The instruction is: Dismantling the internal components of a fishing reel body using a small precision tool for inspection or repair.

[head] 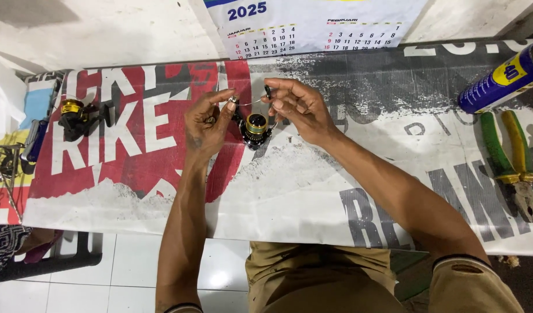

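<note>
A black and gold fishing reel (256, 128) is held up over the printed banner that covers the table (313, 191). My left hand (207, 124) pinches one end of its thin wire bail arm near the top left of the reel. My right hand (298, 107) grips the other end of the bail, a small black part between thumb and fingers. The reel's lower body is partly hidden behind my fingers.
A second black and gold reel (78, 116) lies at the table's left. A blue and yellow spray can (504, 78) and green and yellow handled pliers (513, 162) lie at the right. A wall calendar (313, 26) hangs behind. White floor tiles show below the table edge.
</note>
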